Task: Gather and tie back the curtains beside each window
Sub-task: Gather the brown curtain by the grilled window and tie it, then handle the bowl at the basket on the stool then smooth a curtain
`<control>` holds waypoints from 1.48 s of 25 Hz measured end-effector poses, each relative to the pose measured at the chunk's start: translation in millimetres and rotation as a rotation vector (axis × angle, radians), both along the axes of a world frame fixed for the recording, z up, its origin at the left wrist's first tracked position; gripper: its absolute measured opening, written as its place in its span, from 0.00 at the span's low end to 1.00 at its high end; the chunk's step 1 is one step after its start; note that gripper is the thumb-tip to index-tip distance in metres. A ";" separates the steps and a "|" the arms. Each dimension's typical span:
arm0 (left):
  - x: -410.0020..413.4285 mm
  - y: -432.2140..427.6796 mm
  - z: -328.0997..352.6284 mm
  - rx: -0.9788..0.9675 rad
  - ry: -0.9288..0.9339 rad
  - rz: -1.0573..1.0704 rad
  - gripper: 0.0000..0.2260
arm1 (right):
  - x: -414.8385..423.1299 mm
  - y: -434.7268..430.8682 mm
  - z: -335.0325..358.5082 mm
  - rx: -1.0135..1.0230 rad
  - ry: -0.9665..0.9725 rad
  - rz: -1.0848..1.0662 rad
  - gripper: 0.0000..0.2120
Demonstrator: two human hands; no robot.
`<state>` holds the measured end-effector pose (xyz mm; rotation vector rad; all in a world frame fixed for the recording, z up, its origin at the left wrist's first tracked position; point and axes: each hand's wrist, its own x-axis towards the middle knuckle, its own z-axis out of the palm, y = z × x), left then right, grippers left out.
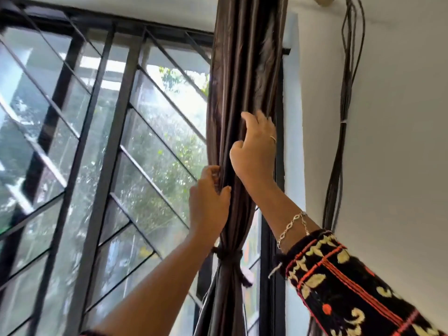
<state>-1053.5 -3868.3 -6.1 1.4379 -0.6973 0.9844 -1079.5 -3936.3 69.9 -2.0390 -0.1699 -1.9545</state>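
The curtain (244, 69) hung as one long upright bundle at the right edge of the window (97, 132), its long axis running from the top of the frame down past my wrists, close against the wall (400, 141). It lay straight in front of both hands, so any move I made next would have run up or down along that line, not across it.

My left hand (209, 204) was the lower one, on the bundle's window-side edge, and nearer the tie (229, 259). Its fingers (213, 173) and thumb were pressed together, pinching a fold of the cloth. My right hand (254, 154) sat higher, on the wall side of the bundle. Its fingers (252, 117) were spread and lightly bent with the tips against the folds, and I could see nothing caught between them.

The cloth was dark brown with a dull sheen, drawn into narrow lengthwise pleats. Below my left wrist the tie cinched it into a tight waist, a loose tail hanging from the knot, and the fabric flared out again underneath. I judged this curtain already gathered and bound, with only the folds above the knot left to straighten.
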 end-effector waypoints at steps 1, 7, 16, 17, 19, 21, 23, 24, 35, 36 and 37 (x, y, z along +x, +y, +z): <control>-3.1 0.7 -8.8 0.015 0.022 0.000 0.15 | -0.3 1.2 -14.8 -0.001 0.011 -0.030 0.28; -10.8 7.5 -64.3 0.137 0.104 0.043 0.16 | -0.1 0.3 -103.5 0.009 0.123 -0.048 0.25; -20.3 46.4 -195.9 0.477 0.035 0.559 0.18 | -13.6 21.8 -251.7 -0.002 0.229 0.005 0.30; -21.9 54.5 -219.2 0.513 0.048 0.622 0.18 | -16.2 26.8 -271.7 -0.021 0.239 0.024 0.30; -27.0 72.1 -262.8 0.604 0.169 0.673 0.22 | -20.8 35.8 -310.9 -0.046 0.285 0.033 0.31; -33.9 90.7 -307.0 0.770 0.354 0.699 0.26 | -24.7 44.5 -354.4 -0.067 0.362 0.018 0.33; -44.9 111.1 -352.2 0.869 0.490 0.723 0.29 | -31.8 53.6 -402.4 -0.145 0.467 -0.006 0.34; -51.5 121.5 -373.3 0.898 0.553 0.730 0.30 | -36.4 56.7 -425.1 -0.199 0.520 -0.019 0.34; -153.7 210.2 -521.6 1.297 1.041 0.729 0.37 | -104.4 47.0 -587.3 -0.505 1.180 0.016 0.37; -152.5 211.0 -519.1 1.293 1.034 0.731 0.37 | -100.8 52.4 -585.9 -0.501 1.172 0.039 0.35; -152.5 212.1 -517.4 1.285 1.026 0.731 0.36 | -96.1 59.4 -585.7 -0.489 1.163 0.073 0.33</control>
